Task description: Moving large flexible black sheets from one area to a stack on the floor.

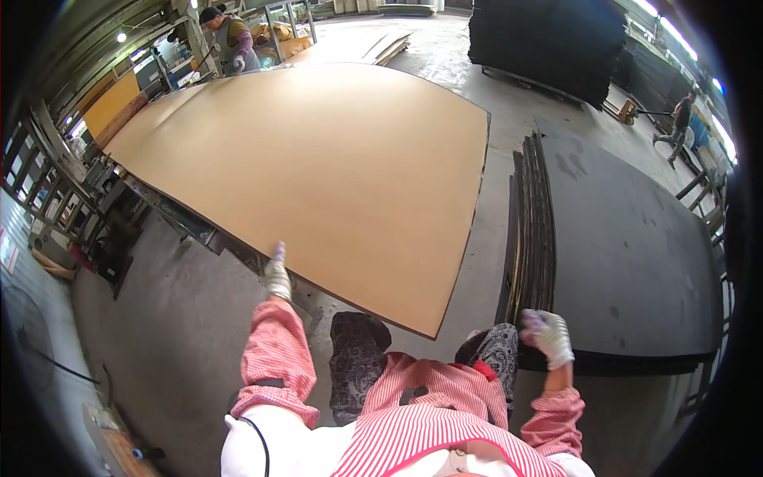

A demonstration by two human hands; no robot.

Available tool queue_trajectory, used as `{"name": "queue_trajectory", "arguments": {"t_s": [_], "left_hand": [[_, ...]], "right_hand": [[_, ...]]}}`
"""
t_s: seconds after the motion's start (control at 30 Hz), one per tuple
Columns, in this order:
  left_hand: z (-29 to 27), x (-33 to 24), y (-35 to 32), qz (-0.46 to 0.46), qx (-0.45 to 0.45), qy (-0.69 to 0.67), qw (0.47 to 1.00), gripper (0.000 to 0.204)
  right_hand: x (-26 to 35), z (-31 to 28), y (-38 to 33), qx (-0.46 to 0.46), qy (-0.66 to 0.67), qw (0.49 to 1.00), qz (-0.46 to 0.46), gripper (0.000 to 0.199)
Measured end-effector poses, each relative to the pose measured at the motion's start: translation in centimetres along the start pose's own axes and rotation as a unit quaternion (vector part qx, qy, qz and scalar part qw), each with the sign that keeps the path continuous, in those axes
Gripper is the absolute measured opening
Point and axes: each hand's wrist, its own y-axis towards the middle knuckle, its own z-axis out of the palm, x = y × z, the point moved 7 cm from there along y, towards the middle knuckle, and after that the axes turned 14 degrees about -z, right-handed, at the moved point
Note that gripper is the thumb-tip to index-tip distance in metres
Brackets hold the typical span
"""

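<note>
A large tan sheet (334, 175) with a thin dark edge lies before me on a low metal frame, its near corner reaching toward my knees. My left hand (277, 278), in a pale glove with purplish fingertips, is at the sheet's near edge. One digit shows over the top, and the hand seems closed on the edge; its other fingers are hidden. To the right stands a stack of black sheets (628, 246) with uneven left edges. My right hand (550, 338), gloved alike, is by that stack's near left corner. Its fingers are bent and blurred, and nothing shows in them.
A co-worker (232, 44) stands beyond the tan sheet at the far left. Another person (680, 127) walks at the far right near a pallet jack (629, 111). A tall black stack (548, 48) stands at the back. Grey floor (489, 215) runs between sheet and stack.
</note>
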Motion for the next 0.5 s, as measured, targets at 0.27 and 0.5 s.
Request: {"name": "queue_trajectory", "arguments": {"t_s": [0.27,0.5], "left_hand": [[10.2,15.5,-15.7,-0.14,0.081,0.331,0.93,0.063],[17.3,14.0,-27.3,-0.232,0.382,0.044,0.893,0.048]], "right_hand": [[19.9,24.9,5.5,0.115,-0.111,0.911,-0.381,0.074],[19.8,32.9,6.5,0.074,-0.385,0.817,-0.423,0.058]]}}
